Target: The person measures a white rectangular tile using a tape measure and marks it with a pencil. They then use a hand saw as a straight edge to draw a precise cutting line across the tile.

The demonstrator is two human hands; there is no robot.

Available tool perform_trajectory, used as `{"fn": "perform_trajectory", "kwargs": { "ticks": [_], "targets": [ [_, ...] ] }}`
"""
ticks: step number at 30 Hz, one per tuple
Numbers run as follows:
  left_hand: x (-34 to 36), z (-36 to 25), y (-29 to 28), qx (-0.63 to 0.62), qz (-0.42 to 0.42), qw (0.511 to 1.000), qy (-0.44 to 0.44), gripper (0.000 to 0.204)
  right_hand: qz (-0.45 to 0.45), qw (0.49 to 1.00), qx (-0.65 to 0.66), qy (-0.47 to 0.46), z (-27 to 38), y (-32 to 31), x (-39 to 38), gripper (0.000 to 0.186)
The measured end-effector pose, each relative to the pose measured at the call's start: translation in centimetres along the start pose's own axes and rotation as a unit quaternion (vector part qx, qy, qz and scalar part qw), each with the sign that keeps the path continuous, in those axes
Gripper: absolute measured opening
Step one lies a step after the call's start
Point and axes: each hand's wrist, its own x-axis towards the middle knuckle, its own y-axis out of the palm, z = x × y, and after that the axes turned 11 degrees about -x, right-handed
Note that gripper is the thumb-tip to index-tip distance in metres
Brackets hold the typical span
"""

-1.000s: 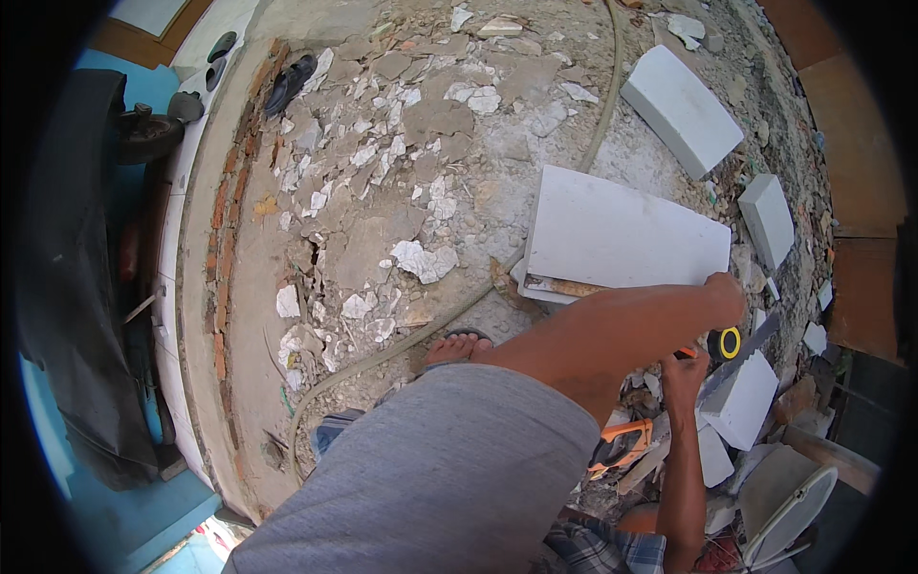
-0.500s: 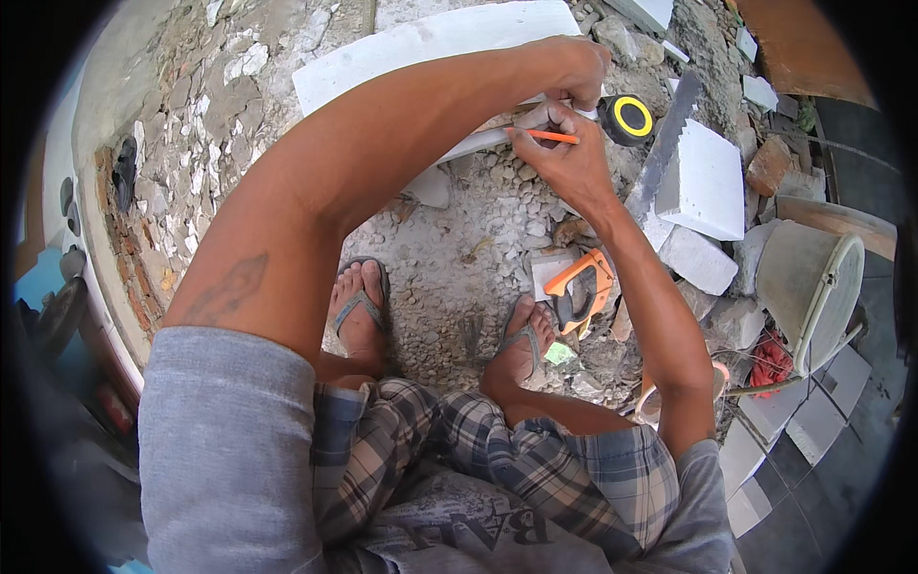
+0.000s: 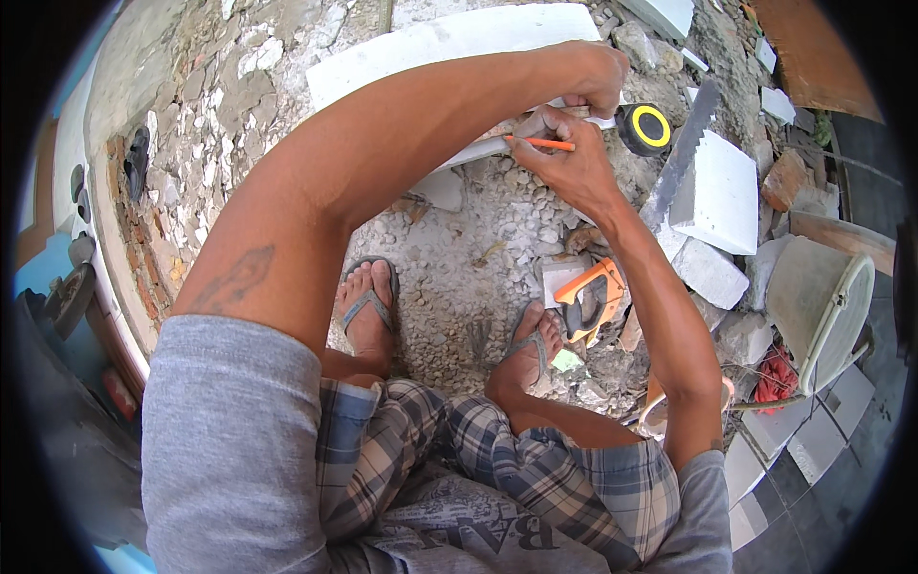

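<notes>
A long white block (image 3: pixel 449 43) lies on the rubble at the top, partly hidden under my left forearm. My left hand (image 3: pixel 600 78) is closed at its right end, fingers curled under; what they hold, if anything, is hidden. A black and yellow tape measure (image 3: pixel 644 130) sits just right of that hand. My right hand (image 3: pixel 572 158) pinches an orange pencil (image 3: pixel 550 144), its tip pointing left by the block's near edge. Under my right forearm runs a handsaw, its grey blade (image 3: pixel 681 153) on the far side and its orange-and-black handle (image 3: pixel 590 298) near my foot.
A shorter white block (image 3: pixel 719 196) rests beside the saw blade, among broken stones and bricks (image 3: pixel 785 180). Farther right stands a tilted pale bucket (image 3: pixel 818 306). My sandalled feet (image 3: pixel 368 308) are on gravel. Loose rubble (image 3: pixel 191 182) covers the ground at left.
The whole view has shifted slightly, so things sit a little farther right and lower. The pencil tip has moved slightly left relative to the tape measure; both hands keep their holds.
</notes>
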Motion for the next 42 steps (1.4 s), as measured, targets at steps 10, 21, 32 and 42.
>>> {"fn": "perform_trajectory", "kwargs": {
  "ticks": [10,21,32,42],
  "targets": [
    [-0.1,-0.1,-0.3,-0.003,0.014,1.0,-0.003,0.018,0.021,1.0,0.007,0.017,0.6,-0.2,-0.1,0.02],
    [0.2,0.3,-0.3,-0.011,0.019,1.0,0.011,0.022,0.048,0.998,0.025,0.027,0.2,-0.4,0.1,0.02],
    [0.3,0.6,-0.1,-0.032,0.021,0.999,0.005,0.023,0.031,0.999,0.007,0.01,0.3,-0.3,0.2,0.021],
    [0.2,0.5,-0.2,-0.036,0.018,0.999,0.004,0.023,0.033,0.999,0.002,0.027,1.0,-0.6,0.1,0.021]
  ]
}}
